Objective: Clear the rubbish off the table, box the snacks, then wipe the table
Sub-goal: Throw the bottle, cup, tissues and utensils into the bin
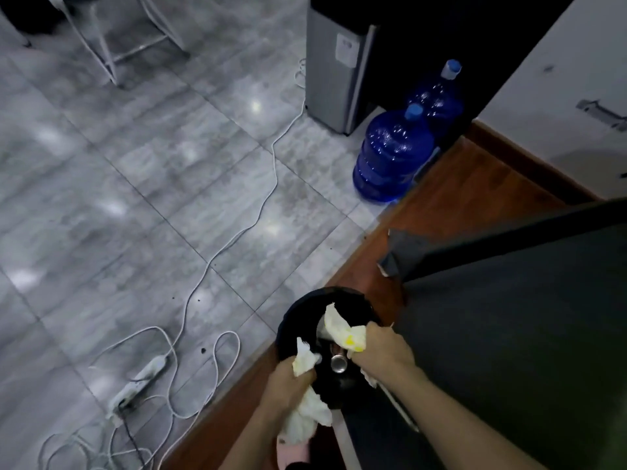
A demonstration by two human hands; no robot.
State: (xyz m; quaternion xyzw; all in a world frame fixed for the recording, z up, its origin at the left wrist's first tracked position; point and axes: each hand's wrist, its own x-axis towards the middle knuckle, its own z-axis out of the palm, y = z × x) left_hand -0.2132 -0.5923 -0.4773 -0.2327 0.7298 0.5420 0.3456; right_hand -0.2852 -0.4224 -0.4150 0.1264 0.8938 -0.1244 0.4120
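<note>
Grey marbled floor tiles (135,198) are filling most of the head view, with a white cable (271,164) trailing across them towards a power strip (146,374). Reddish wood flooring (475,184) is running alongside the dark table (509,334) at right. Two blue water jugs (393,154) are standing beside a grey dispenser (336,79). A black bin (291,320) is sitting by the table's corner, a metal can (339,362) lying inside. Over it, the left hand (291,378) is gripping a wad of white tissue (307,418) and the right hand (383,344) is clutching crumpled paper (342,330) marked with yellow.
</note>
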